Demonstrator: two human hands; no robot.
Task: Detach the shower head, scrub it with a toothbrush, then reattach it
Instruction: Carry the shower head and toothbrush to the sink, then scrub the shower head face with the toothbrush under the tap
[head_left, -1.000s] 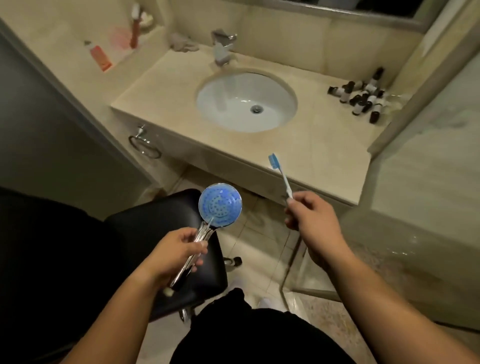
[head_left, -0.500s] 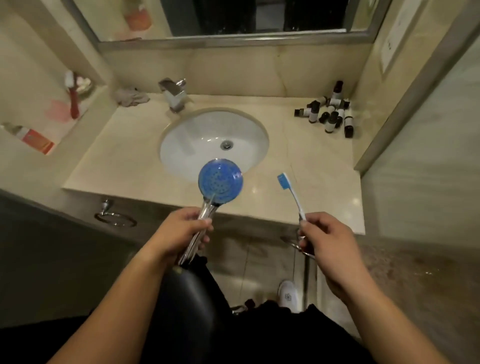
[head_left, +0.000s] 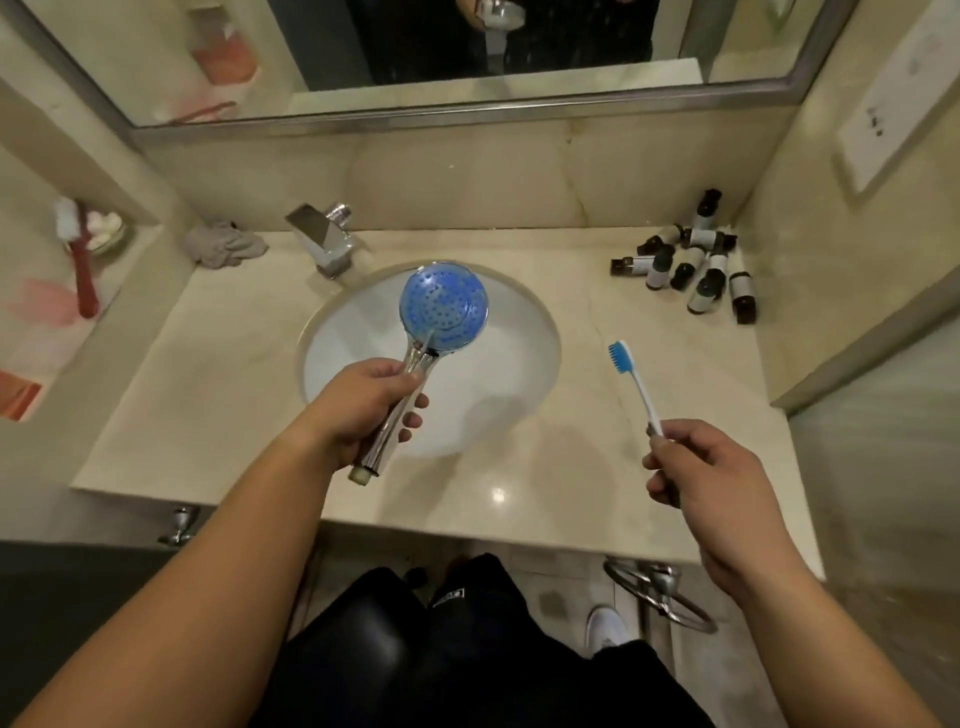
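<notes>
Head view: my left hand (head_left: 363, 405) grips the shower head (head_left: 443, 306) over the sink (head_left: 540, 332), and my right hand (head_left: 701, 467) at three o'clock pinches the toothbrush (head_left: 636, 384), ready to scrub.

shower head (head_left: 443, 305) now over the sink (head_left: 514, 332), toothbrush (head_left: 635, 384) farther right

Shower head (head_left: 443, 305): blue face with a dotted pattern of darker nozzle holes; chrome handle. Toothbrush (head_left: 635, 383): blue bristles, white handle. Basin (head_left: 498, 364): white. Counter (head_left: 218, 374): cream marble with faint veins. Tap (head_left: 323, 240): chrome. Cloth (head_left: 223, 244): grey. Bottles (head_left: 693, 267): dark with white labels. Second brush (head_left: 78, 254) on the left shelf: red handle, white bristles. Trousers (head_left: 467, 649): black.
</notes>
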